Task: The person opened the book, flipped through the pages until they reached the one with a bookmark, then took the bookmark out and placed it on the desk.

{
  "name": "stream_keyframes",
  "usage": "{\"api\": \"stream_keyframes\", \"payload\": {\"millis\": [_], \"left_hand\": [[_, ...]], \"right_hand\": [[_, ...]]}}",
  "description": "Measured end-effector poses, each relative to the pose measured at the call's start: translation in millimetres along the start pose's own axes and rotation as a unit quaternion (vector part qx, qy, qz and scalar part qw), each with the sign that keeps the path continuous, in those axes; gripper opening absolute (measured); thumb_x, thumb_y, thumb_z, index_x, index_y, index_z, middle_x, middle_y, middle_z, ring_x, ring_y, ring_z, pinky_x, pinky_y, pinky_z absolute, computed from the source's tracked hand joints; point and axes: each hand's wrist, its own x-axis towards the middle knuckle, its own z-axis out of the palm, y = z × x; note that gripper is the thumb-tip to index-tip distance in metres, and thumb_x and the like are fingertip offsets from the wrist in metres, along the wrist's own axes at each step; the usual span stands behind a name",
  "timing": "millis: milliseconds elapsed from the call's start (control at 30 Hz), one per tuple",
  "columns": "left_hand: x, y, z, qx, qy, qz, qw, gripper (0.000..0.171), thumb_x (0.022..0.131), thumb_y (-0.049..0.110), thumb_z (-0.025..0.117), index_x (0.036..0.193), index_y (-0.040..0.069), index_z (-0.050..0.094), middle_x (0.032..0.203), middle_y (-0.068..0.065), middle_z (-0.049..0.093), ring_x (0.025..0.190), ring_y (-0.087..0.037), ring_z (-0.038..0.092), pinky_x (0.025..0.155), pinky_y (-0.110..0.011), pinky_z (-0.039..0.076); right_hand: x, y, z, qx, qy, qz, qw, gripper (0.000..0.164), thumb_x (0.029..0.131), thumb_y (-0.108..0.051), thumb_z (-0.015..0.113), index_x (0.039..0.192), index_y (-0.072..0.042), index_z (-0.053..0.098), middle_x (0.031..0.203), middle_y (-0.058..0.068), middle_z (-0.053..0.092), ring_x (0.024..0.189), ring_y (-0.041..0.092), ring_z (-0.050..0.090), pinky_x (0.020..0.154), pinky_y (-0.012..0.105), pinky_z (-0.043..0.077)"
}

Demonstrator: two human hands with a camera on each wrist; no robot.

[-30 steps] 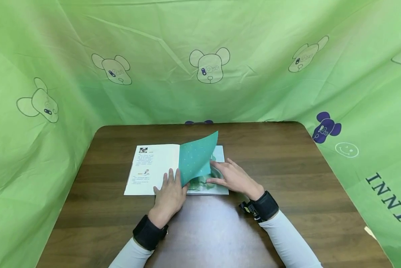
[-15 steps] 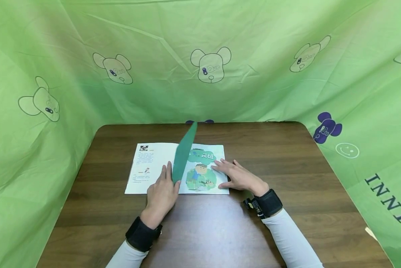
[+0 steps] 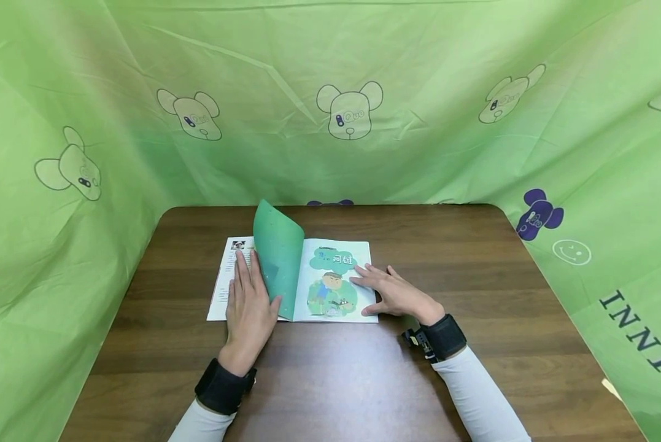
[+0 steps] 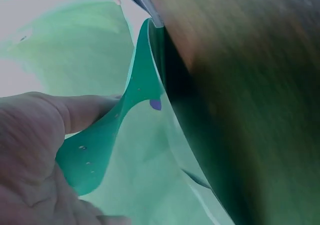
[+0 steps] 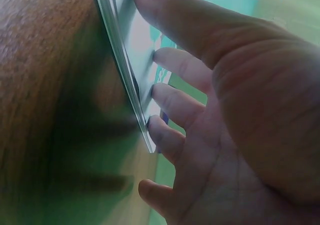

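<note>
An open picture book (image 3: 307, 307) lies on the table, its right page showing a printed child and green title cloud. One green page (image 3: 280, 264) stands raised and curved, leaning left over the text page (image 3: 218, 304). My left hand (image 3: 250, 316) is at that leaf's left side, fingers extended over the text page and thumb near its lower edge. In the left wrist view the green leaf (image 4: 95, 157) bends against the hand, the thumb tip partly hidden. With fingers spread, my right hand (image 3: 402, 296) rests on the right page's outer edge; one finger sits off the book in the right wrist view.
The brown wooden table (image 3: 341, 380) extends around the book on all sides. A green cloth (image 3: 242, 166) printed with bear heads hangs behind and beside it. A small pale piece (image 3: 612, 388) sits at the table's right edge.
The green page has swung from right to left, uncovering the illustrated right page. My left hand has shifted left along with it. My right hand has moved slightly right, to the outer edge.
</note>
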Motion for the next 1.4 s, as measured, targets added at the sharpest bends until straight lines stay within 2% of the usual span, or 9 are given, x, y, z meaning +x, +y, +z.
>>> {"api": "stream_keyframes", "payload": {"millis": [133, 233, 367, 533, 700, 900, 1033, 1133, 1400], "left_hand": [[0.5, -3.7, 0.6, 0.029, 0.032, 0.031, 0.9986, 0.129, 0.065, 0.022, 0.089, 0.159, 0.003, 0.003, 0.163, -0.023, -0.012, 0.15, -0.036, -0.003, 0.115, -0.062, 0.01], [1.1, -4.9, 0.1, 0.052, 0.038, 0.05, 0.9967, 0.134, 0.06, 0.022, 0.091, 0.159, 0.006, 0.004, 0.163, -0.026, -0.008, 0.15, -0.036, -0.007, 0.115, -0.063, 0.005], [1.8, -4.8, -0.6, 0.075, 0.017, 0.069, 0.9946, 0.136, 0.058, 0.022, 0.092, 0.16, 0.011, 0.004, 0.163, -0.023, -0.011, 0.15, -0.035, -0.009, 0.115, -0.061, -0.002], [1.4, -5.8, 1.4, 0.088, -0.005, 0.113, 0.9897, 0.127, 0.059, 0.02, 0.091, 0.16, 0.015, 0.015, 0.165, -0.018, -0.01, 0.15, -0.034, -0.009, 0.114, -0.062, -0.006], [-0.1, -6.2, 4.1, 0.106, -0.043, 0.161, 0.9803, 0.112, 0.067, 0.023, 0.087, 0.159, 0.024, 0.023, 0.166, -0.014, -0.002, 0.151, -0.034, -0.005, 0.115, -0.062, -0.004], [-2.2, -6.8, 5.6, 0.112, -0.077, 0.193, 0.9717, 0.092, 0.075, 0.027, 0.081, 0.155, 0.025, 0.036, 0.166, -0.012, 0.013, 0.15, -0.035, 0.007, 0.115, -0.063, 0.004], [-5.7, -7.1, 4.8, 0.11, -0.106, 0.201, 0.9675, 0.072, 0.083, 0.033, 0.073, 0.149, 0.024, 0.047, 0.162, -0.011, 0.027, 0.148, -0.036, 0.02, 0.113, -0.064, 0.015], [-9.0, -7.8, 5.1, 0.11, -0.137, 0.196, 0.9648, 0.061, 0.089, 0.039, 0.065, 0.146, 0.023, 0.051, 0.161, -0.009, 0.03, 0.147, -0.035, 0.023, 0.112, -0.064, 0.019], [-12.0, -7.3, 7.7, 0.067, -0.212, 0.15, 0.9633, 0.062, 0.096, 0.045, 0.053, 0.152, 0.02, 0.042, 0.163, -0.011, 0.023, 0.148, -0.037, 0.017, 0.11, -0.066, 0.021]], "right_hand": [[-0.2, 1.0, 2.0, -0.001, 0.001, 0.003, 1.0, 0.078, 0.081, -0.042, 0.073, 0.148, -0.012, 0.048, 0.16, 0.012, 0.031, 0.147, 0.035, 0.023, 0.109, 0.07, 0.014], [-0.6, 1.6, 2.7, 0.001, 0.001, 0.006, 1.0, 0.078, 0.081, -0.043, 0.074, 0.148, -0.013, 0.048, 0.16, 0.011, 0.03, 0.147, 0.034, 0.022, 0.109, 0.07, 0.014], [-0.3, 2.4, 3.1, 0.001, 0.002, 0.008, 1.0, 0.078, 0.081, -0.043, 0.074, 0.148, -0.013, 0.048, 0.16, 0.011, 0.03, 0.147, 0.034, 0.022, 0.11, 0.07, 0.014], [0.0, 3.2, 3.4, 0.003, 0.002, 0.007, 1.0, 0.079, 0.079, -0.044, 0.075, 0.148, -0.013, 0.048, 0.16, 0.011, 0.031, 0.147, 0.034, 0.022, 0.11, 0.07, 0.014], [-0.4, 4.0, 3.4, 0.003, -0.001, 0.007, 1.0, 0.081, 0.078, -0.044, 0.075, 0.148, -0.013, 0.048, 0.16, 0.011, 0.03, 0.147, 0.034, 0.022, 0.11, 0.07, 0.013], [-1.1, 3.9, 2.9, 0.007, 0.005, 0.0, 1.0, 0.081, 0.077, -0.043, 0.076, 0.147, -0.012, 0.049, 0.16, 0.012, 0.031, 0.147, 0.035, 0.023, 0.11, 0.071, 0.011], [-2.1, 4.4, 3.3, 0.014, 0.002, -0.005, 1.0, 0.084, 0.075, -0.043, 0.078, 0.147, -0.011, 0.049, 0.16, 0.013, 0.03, 0.147, 0.037, 0.022, 0.11, 0.071, 0.011], [-2.4, 5.4, 3.5, 0.019, -0.003, -0.011, 1.0, 0.086, 0.073, -0.044, 0.079, 0.147, -0.011, 0.048, 0.16, 0.014, 0.029, 0.147, 0.038, 0.021, 0.109, 0.072, 0.011], [-3.2, 9.0, 1.0, 0.024, -0.005, -0.02, 0.999, 0.09, 0.071, -0.048, 0.078, 0.148, -0.011, 0.048, 0.161, 0.015, 0.028, 0.147, 0.038, 0.019, 0.108, 0.073, 0.01]]}}
